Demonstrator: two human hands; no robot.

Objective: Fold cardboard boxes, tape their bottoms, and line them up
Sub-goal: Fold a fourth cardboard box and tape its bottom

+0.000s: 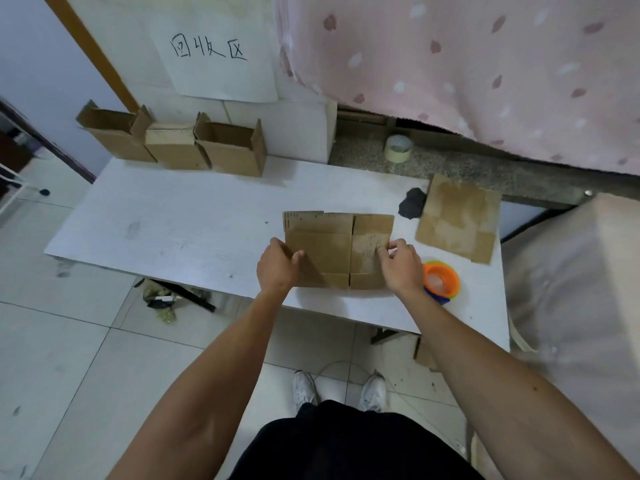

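Three folded boxes [173, 147] stand in a row at the far left edge of the white table [173, 223], touching one another against the wall, their top flaps open. Near the table's front edge lies a flattened box [332, 251], flat on the surface. The left hand [277, 268] grips its left edge with the thumb on top. The right hand [401, 268] pinches its right edge with curled fingers. The hands are apart, one at each side of the cardboard.

Just beside the right wrist sits an orange tape dispenser [441, 280], partly hidden by that wrist. Farther back on the right lies a second flat cardboard sheet [459, 218], with a black lump [412, 203] touching its left edge. A roll of pale tape [398, 148] rests on the speckled stone ledge [467, 168] behind the table. A paper sign [214, 53] with handwritten characters hangs on the wall above the boxes, and a pink spotted cloth [467, 64] hangs over the ledge.
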